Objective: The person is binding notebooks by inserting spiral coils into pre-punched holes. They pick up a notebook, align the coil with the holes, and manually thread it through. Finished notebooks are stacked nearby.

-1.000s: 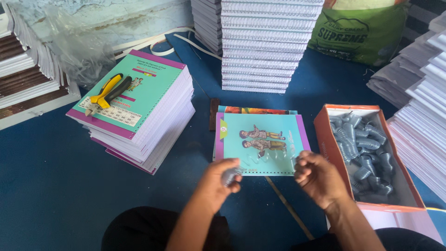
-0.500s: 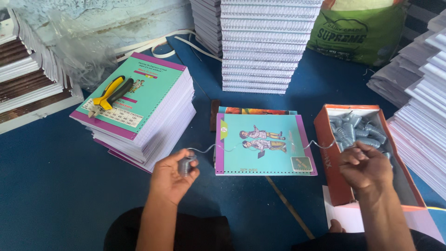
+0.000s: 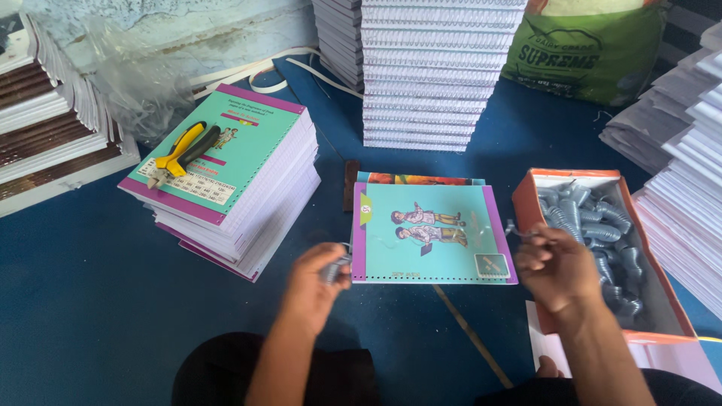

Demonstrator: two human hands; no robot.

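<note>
A teal and purple booklet [image 3: 429,233] with punched holes along its near edge lies on the blue surface in front of me. My left hand [image 3: 316,282] is closed on the end of a grey wire spiral [image 3: 335,267] at the booklet's near left corner. My right hand [image 3: 555,267] pinches the spiral's other end just right of the booklet, over the rim of an orange box [image 3: 526,203]. The thin wire between the hands is blurred and hard to follow.
The orange box holds several grey wire spirals [image 3: 594,225]. To the left, yellow-handled pliers [image 3: 180,150] rest on a pile of unbound booklets [image 3: 233,188]. A tall pile of bound books [image 3: 436,75] stands behind, more piles at both sides, and a green sack [image 3: 594,53] behind right.
The hands first met at the booklet's near edge, then spread wide apart with the spiral. They have now moved back inward to the booklet's left and right near corners.
</note>
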